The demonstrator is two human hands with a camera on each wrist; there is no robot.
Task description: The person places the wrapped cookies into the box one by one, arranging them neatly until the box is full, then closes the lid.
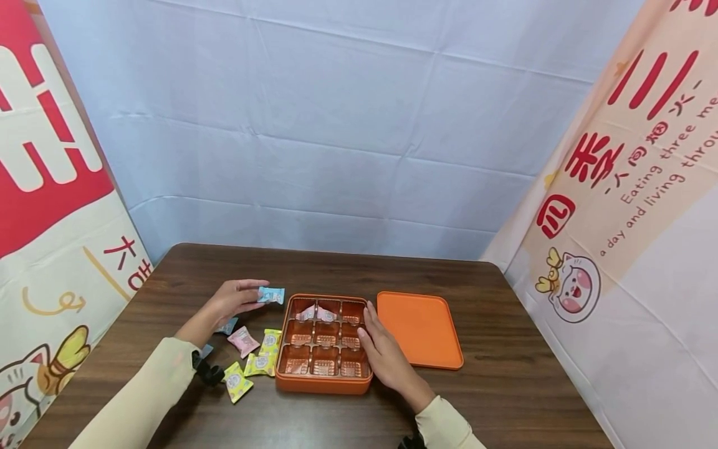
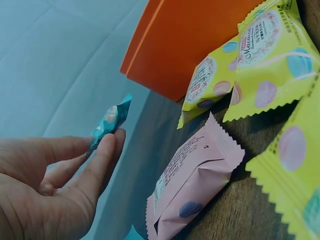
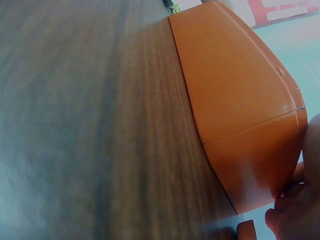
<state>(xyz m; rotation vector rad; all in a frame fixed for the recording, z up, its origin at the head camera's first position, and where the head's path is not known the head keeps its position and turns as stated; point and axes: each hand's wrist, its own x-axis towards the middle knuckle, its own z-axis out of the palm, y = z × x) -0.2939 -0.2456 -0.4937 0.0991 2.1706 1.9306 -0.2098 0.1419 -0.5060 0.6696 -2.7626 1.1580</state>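
My left hand [image 1: 231,299] pinches a blue macaron packet [image 1: 272,295] between thumb and fingertips, just left of the orange box [image 1: 322,385]. In the left wrist view the same blue packet [image 2: 111,120] stands tilted in the fingers. The box has a three-by-three grid of compartments; pink packets [image 1: 305,313] lie in the back left and back middle ones. My right hand [image 1: 387,349] rests against the box's right side, fingers along its rim. In the right wrist view the box's outer wall [image 3: 235,70] shows, with part of the hand at the right edge.
Left of the box lie several yellow packets [image 1: 238,381], a pink packet [image 1: 244,342] and blue packets [image 1: 227,326] partly hidden by the left arm. A flat orange lid [image 1: 421,330] lies right of the box on the brown wooden table [image 1: 516,386].
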